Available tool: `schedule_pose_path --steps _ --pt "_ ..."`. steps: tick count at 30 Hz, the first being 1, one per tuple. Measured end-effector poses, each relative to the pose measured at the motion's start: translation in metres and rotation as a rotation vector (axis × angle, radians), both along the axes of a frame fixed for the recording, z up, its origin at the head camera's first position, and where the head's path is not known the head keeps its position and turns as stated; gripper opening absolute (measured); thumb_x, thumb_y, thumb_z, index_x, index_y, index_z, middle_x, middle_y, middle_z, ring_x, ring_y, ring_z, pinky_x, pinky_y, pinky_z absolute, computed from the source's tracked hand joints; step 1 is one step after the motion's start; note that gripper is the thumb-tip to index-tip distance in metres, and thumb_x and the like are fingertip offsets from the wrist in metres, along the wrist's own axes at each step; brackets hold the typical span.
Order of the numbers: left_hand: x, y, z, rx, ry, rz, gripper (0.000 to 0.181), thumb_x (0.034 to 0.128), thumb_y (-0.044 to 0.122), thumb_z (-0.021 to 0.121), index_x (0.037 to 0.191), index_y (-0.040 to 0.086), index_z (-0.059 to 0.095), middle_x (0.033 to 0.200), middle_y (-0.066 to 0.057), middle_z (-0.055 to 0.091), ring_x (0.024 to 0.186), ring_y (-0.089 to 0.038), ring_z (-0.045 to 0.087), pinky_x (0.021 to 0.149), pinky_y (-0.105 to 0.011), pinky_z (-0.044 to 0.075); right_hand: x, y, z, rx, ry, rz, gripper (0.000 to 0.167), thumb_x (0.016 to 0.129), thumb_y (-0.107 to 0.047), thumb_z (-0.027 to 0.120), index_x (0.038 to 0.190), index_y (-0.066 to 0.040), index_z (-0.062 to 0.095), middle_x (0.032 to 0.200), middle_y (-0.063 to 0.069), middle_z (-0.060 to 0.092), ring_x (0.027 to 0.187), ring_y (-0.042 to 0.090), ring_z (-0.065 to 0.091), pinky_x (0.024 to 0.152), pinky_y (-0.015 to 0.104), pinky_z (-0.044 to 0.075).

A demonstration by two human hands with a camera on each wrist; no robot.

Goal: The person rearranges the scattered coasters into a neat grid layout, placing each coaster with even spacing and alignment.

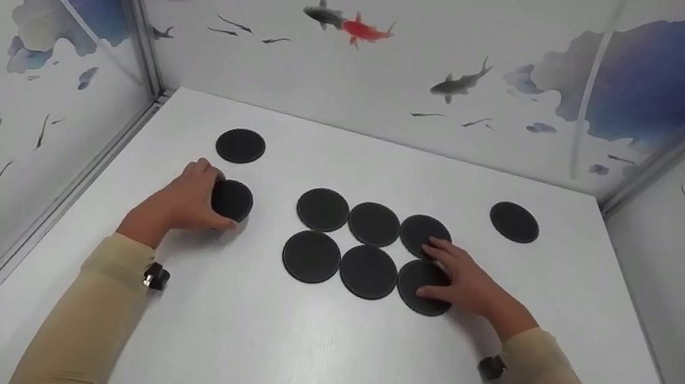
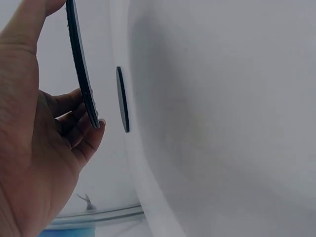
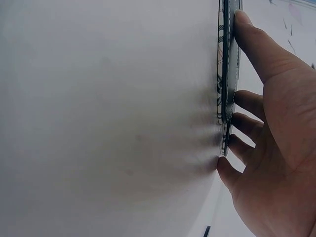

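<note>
My left hand (image 1: 187,198) grips a round black coaster (image 1: 234,200) by its rim, thumb on the near side and fingers on the far side. In the left wrist view this coaster (image 2: 81,64) is held off the tabletop. Two touching rows of three black coasters lie at the middle of the table. Over the right end of these rows, my right hand (image 1: 472,285) rests its fingertips on the back right coaster (image 1: 420,232) and its thumb on the front right coaster (image 1: 412,294). The right wrist view shows stitched edges on the coaster (image 3: 229,64) under the thumb.
One loose coaster (image 1: 240,146) lies at the back left, beyond the left hand, and another coaster (image 1: 514,222) at the back right. The white table (image 1: 288,362) is enclosed by panels (image 1: 358,91) painted with fish, at the back and both sides.
</note>
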State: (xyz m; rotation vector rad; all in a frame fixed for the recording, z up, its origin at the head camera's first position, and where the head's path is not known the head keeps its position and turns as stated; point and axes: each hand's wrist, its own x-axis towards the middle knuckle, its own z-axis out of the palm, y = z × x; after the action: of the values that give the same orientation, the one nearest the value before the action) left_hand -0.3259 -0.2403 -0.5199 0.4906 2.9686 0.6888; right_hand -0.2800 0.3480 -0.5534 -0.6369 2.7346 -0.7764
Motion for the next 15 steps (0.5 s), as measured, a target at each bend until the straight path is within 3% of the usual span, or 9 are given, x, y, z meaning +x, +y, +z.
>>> schedule_pose_path --steps 7,15 --pt "0.015 0.032 0.008 -0.024 0.041 -0.105 0.102 0.0751 0.059 0.095 0.143 -0.004 0.052 0.132 -0.017 0.048 0.123 -0.033 0.047 0.106 -0.052 0.053 0.001 0.001 0.001 -0.004 0.010 0.005 0.096 0.094 -0.054 0.088 0.168 -0.009 0.048 0.180 0.012 0.029 0.166 0.043 0.023 0.131 0.063 0.026" --pt "0.035 0.061 0.008 -0.046 0.042 -0.201 0.098 0.0745 0.060 0.094 0.141 -0.002 0.056 0.127 -0.011 0.051 0.120 -0.028 0.049 0.102 -0.047 0.056 0.001 -0.001 0.004 -0.006 -0.001 0.005 0.095 0.093 -0.051 0.090 0.167 -0.007 0.048 0.179 0.015 0.030 0.165 0.044 0.025 0.130 0.063 0.027"
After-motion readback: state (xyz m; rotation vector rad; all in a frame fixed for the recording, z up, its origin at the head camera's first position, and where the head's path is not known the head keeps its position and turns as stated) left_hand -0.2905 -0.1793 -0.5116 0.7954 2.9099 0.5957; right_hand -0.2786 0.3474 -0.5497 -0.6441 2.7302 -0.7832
